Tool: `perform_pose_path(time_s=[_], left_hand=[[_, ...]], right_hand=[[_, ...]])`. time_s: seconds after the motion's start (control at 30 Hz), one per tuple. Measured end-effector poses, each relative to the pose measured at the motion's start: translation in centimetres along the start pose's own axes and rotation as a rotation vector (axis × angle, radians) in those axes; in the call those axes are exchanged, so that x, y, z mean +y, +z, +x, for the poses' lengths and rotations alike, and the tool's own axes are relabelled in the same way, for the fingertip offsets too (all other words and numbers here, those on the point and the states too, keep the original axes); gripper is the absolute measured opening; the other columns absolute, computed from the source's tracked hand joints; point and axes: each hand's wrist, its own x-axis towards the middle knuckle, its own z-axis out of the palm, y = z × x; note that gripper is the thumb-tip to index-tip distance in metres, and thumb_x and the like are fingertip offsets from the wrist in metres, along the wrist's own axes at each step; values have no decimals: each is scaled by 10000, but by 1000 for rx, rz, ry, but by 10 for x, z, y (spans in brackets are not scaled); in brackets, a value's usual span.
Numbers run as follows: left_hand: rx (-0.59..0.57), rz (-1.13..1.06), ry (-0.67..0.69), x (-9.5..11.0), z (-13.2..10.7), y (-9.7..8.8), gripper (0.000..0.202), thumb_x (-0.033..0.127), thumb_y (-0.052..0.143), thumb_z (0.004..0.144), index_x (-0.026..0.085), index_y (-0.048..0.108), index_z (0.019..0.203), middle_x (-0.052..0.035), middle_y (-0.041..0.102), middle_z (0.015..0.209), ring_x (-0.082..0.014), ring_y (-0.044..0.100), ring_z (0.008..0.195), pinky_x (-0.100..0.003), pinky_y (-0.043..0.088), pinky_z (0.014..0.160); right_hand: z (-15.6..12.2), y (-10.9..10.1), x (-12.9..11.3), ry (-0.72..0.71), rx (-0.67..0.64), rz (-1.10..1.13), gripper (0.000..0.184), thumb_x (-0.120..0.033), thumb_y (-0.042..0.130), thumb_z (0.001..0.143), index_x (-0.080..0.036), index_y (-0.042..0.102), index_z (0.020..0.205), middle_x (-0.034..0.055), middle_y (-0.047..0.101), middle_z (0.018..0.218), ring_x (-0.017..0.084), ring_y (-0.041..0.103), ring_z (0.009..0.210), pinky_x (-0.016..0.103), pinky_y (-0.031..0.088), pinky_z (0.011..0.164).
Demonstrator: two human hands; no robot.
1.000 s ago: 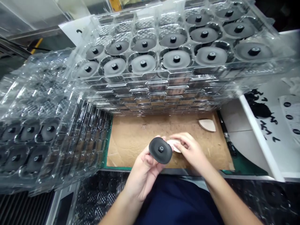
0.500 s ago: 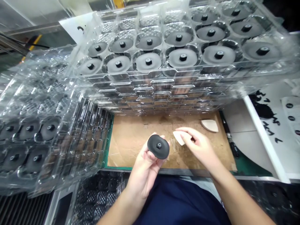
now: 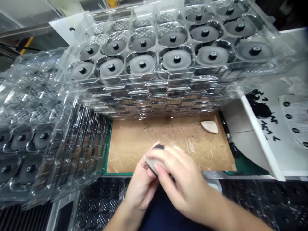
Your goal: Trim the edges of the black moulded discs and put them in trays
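Observation:
My left hand (image 3: 141, 183) holds a black oval disc (image 3: 158, 146) low over the cardboard. Most of the disc is hidden behind my fingers; only its dark top edge shows. My right hand (image 3: 186, 178) lies across it, slightly blurred, fingers closed on a pale wedge-shaped pad (image 3: 154, 163). That pad sits against the disc, its outline partly covered by my thumb and fingers. A second pale wedge-shaped pad (image 3: 209, 126) rests on the right side of the cardboard sheet (image 3: 127, 138).
Behind the cardboard rises a stack of clear plastic trays (image 3: 154, 93) with black discs in its top pockets. Another tray stack (image 3: 79, 144) stands at left. A black pen (image 3: 229, 136) lies along the right edge, beside a white raised rim (image 3: 262, 138).
My right hand has moved left and down, bringing the pale pad onto the black disc in my left hand. The disc, plainly visible before, is now mostly covered. The view has shifted slightly.

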Motion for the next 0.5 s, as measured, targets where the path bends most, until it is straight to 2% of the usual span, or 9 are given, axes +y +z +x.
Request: perform_pose_path(time_s=[0.07,0.1,0.2,0.23,0.27,0.33,0.4,0.5], left_hand=[[15,7,11,1,0,1,470,195,839,561,224,691,1006,-22,717,939,-160,658,880,-216,521,797],[9,16,14,1,0,2,458,201,833,573,224,692,1008,-26,717,940,-164,658,881,-218,523,786],[-56,39,14,2,0,4,303,224,811,610,197,720,897,-11,710,785,-146,662,775,-215,527,760],[-72,39,23,2,0,5,305,212,822,591,199,724,880,-6,710,768,-143,664,773,-213,522,777],[-77,35,32,3,0,5,351,194,838,560,209,725,892,-6,719,797,-149,667,804,-214,515,806],[-59,35,36,5,0,4,475,171,856,519,235,714,967,-24,732,933,-176,664,903,-227,504,848],[-35,64,25,5,0,4,520,174,850,533,236,695,1025,-47,722,1017,-197,658,944,-247,509,847],[-88,87,31,3,1,5,378,260,843,556,198,718,907,-46,730,905,-202,668,895,-269,518,832]], right_hand=[[-3,-3,-1,13,-129,81,212,-111,420,895,-165,592,1006,39,686,905,156,605,798,287,464,737],[-3,-5,-2,31,-139,80,207,-111,423,895,-173,594,995,30,689,909,151,607,801,285,461,740],[-3,-7,-4,33,18,-30,237,-130,389,907,-126,592,1028,84,688,969,189,602,829,336,449,743],[-3,-8,-5,8,58,-45,248,-130,380,907,-107,588,1038,102,685,966,198,599,822,347,446,738],[-4,-8,-7,-15,59,-36,249,-123,380,903,-98,586,1040,107,685,947,198,597,806,347,447,732],[-7,-10,-9,-30,-27,26,226,-107,403,889,-120,589,1015,78,687,892,177,595,766,321,452,718],[-7,-11,-9,20,-90,64,206,-103,421,883,-156,594,982,45,690,868,160,599,755,300,456,719],[-4,-11,-8,71,47,-5,227,-127,394,904,-144,591,1016,78,687,962,190,611,841,331,455,761]])
